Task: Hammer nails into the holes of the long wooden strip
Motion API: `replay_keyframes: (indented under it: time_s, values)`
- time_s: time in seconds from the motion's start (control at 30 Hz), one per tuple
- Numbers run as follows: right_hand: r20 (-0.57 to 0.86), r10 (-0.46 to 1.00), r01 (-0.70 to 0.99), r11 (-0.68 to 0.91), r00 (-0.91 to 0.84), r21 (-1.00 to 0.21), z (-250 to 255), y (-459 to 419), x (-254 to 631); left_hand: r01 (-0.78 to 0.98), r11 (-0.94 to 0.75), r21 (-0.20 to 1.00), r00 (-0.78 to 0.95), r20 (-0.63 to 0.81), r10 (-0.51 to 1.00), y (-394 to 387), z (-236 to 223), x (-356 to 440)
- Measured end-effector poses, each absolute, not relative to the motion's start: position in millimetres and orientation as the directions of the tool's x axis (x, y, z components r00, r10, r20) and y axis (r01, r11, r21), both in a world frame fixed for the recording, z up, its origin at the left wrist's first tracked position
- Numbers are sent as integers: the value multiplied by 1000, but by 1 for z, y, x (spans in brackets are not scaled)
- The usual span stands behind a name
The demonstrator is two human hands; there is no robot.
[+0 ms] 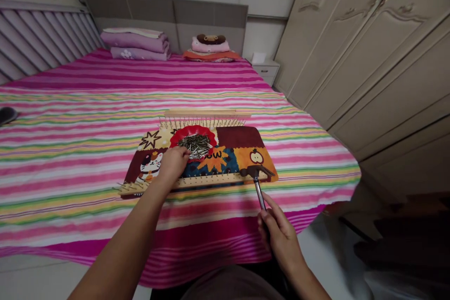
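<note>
My left hand point(175, 163) reaches to the near left edge of a red scalloped bowl point(175, 139) full of nails point(198, 145). Its fingers are pinched together at the nails, and what is between the fingertips is hidden. My right hand point(277, 225) is wrapped round the handle of a claw hammer point(258, 190). The hammer's head is over the right end of a wooden strip point(214, 179), which has nails sticking up and rows of small holes. My left forearm covers part of that strip.
A patterned mat point(241, 137) lies under bowl and strip on the striped bed point(70, 150). Behind the bowl, another strip point(225, 123) bristles with nails, with bare wooden strips point(200, 112) beyond. Folded bedding point(137, 44) sits near the headboard; wardrobes point(351, 47) stand right.
</note>
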State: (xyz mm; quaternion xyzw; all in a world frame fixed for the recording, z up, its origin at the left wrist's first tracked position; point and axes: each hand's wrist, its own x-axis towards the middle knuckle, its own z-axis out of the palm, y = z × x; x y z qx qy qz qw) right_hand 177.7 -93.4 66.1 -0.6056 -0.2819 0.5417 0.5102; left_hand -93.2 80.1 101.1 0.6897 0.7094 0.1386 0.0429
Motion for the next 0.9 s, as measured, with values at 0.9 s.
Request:
replay_keyframes:
  time_s: [0.9]
  values:
    - [-356, 906, -232, -305, 227, -924, 69, -101, 161, 134, 225, 965, -113, -211, 971, 69, 129, -116]
